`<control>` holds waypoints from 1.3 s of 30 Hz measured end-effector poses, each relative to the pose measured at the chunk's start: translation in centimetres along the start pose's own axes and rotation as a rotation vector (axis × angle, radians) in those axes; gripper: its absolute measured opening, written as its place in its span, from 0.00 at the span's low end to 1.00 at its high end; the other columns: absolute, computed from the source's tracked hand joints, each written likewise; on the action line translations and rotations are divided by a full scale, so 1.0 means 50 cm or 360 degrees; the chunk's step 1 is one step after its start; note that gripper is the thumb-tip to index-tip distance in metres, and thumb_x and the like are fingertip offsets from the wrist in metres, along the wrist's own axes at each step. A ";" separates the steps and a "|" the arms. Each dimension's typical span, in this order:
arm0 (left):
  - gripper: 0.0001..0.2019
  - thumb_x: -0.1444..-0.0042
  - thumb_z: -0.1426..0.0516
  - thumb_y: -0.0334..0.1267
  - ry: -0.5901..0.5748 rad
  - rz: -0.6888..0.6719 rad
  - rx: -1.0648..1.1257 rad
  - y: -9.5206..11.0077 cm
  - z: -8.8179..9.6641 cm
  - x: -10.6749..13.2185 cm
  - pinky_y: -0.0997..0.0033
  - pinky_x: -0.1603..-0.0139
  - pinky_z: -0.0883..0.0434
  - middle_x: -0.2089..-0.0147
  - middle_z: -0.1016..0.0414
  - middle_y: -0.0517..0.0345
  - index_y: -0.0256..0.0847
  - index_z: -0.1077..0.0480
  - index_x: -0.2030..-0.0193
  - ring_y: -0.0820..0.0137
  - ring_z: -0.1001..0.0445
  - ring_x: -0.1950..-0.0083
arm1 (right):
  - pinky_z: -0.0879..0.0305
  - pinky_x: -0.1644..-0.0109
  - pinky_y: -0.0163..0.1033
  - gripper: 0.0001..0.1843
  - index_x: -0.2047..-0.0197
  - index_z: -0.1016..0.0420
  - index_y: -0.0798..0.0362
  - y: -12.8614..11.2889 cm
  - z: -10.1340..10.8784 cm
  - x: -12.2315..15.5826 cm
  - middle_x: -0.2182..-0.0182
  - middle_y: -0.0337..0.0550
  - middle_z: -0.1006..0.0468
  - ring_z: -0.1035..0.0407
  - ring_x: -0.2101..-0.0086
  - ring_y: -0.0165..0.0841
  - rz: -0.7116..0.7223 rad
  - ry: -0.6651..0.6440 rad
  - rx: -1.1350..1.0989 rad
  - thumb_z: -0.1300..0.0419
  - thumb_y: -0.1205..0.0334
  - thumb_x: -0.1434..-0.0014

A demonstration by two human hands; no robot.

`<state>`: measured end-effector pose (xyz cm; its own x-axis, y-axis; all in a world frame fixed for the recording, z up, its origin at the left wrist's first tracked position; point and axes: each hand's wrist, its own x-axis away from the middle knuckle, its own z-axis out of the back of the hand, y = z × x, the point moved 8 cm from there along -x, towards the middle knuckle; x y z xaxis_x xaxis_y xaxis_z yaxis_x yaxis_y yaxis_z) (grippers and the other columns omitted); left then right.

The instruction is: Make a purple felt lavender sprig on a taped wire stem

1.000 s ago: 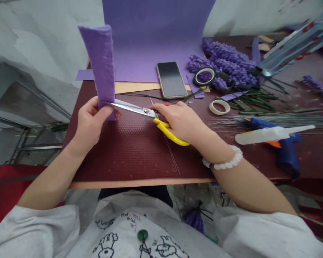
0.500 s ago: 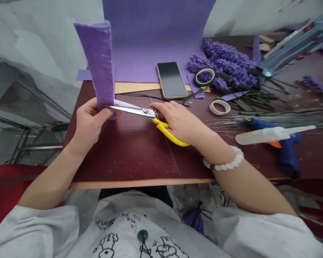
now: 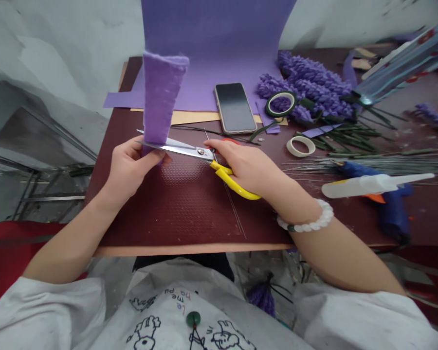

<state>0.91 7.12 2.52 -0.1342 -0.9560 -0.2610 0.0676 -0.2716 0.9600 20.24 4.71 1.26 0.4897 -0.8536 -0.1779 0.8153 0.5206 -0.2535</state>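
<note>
Pinched at its lower end by my left hand [image 3: 136, 163], a folded purple strip [image 3: 163, 97] of felt-like sheet stands upright above the table. My right hand [image 3: 246, 163] grips the scissors [image 3: 200, 151], which have yellow and red handles. Their blades lie across the strip just above my left fingers, the tips reaching past its left edge. One blade passes in front of the strip and the other behind it. My left fingertips on the strip's far side are partly hidden.
A large purple sheet [image 3: 208, 58] rises behind a phone [image 3: 235, 108]. To the right are purple flower bunches [image 3: 310, 82], green tape [image 3: 281, 104], a white tape roll [image 3: 301, 146], thin wires [image 3: 350, 165], a white bottle [image 3: 365, 185] and a blue glue gun [image 3: 392, 214].
The strip's upper end has swung right and lower, and its broad face has turned. My left hand has shifted slightly right. The scissors stay across the strip's lower part.
</note>
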 end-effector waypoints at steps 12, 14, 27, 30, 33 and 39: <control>0.02 0.49 0.40 0.31 -0.0020 0.0007 -0.0003 0.013 -0.009 0.002 0.68 0.62 0.28 0.76 0.26 0.61 0.40 0.28 0.72 0.72 0.27 0.72 | 0.41 0.64 0.40 0.29 0.38 0.38 0.58 -0.001 0.000 0.001 0.54 0.55 0.24 0.28 0.61 0.43 0.0009 0.0007 0.0027 0.54 0.52 0.38; 0.02 0.50 0.40 0.31 -0.0003 0.0022 -0.0047 0.013 -0.008 0.003 0.68 0.62 0.27 0.76 0.26 0.61 0.40 0.28 0.72 0.72 0.26 0.72 | 0.41 0.64 0.40 0.29 0.39 0.38 0.58 -0.002 0.000 0.001 0.54 0.55 0.24 0.28 0.61 0.43 0.0010 0.0006 0.0028 0.54 0.52 0.38; 0.03 0.52 0.40 0.29 0.0006 -0.0015 0.0021 0.004 -0.004 -0.001 0.69 0.65 0.28 0.77 0.25 0.62 0.40 0.27 0.73 0.73 0.26 0.73 | 0.47 0.68 0.39 0.25 0.44 0.34 0.56 -0.003 -0.001 -0.004 0.58 0.52 0.22 0.29 0.65 0.41 -0.0031 0.0008 0.0207 0.54 0.51 0.38; 0.03 0.53 0.40 0.29 0.0029 -0.0006 -0.0008 0.003 -0.002 0.000 0.68 0.65 0.27 0.77 0.25 0.62 0.40 0.28 0.74 0.72 0.26 0.73 | 0.49 0.70 0.39 0.25 0.44 0.33 0.56 0.002 -0.004 -0.007 0.59 0.52 0.21 0.29 0.66 0.40 -0.0065 -0.0001 0.0248 0.54 0.51 0.38; 0.03 0.53 0.39 0.30 0.0040 -0.0008 -0.0027 0.002 0.000 0.000 0.68 0.65 0.27 0.77 0.25 0.62 0.40 0.27 0.75 0.72 0.26 0.73 | 0.51 0.71 0.39 0.25 0.45 0.33 0.55 0.006 -0.007 -0.010 0.59 0.51 0.21 0.29 0.68 0.40 -0.0096 -0.0002 0.0284 0.55 0.50 0.38; 0.03 0.53 0.39 0.30 0.0029 -0.0017 0.0006 0.000 0.001 -0.001 0.68 0.67 0.27 0.76 0.25 0.62 0.40 0.27 0.74 0.72 0.26 0.74 | 0.53 0.72 0.39 0.26 0.45 0.32 0.55 0.008 -0.009 -0.011 0.61 0.50 0.20 0.29 0.69 0.40 -0.0105 0.0022 0.0335 0.55 0.49 0.38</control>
<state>0.87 7.20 2.53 -0.1169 -0.9549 -0.2730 0.0623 -0.2814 0.9576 20.14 5.41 0.80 0.4299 -0.8845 -0.1810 0.8928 0.4464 -0.0610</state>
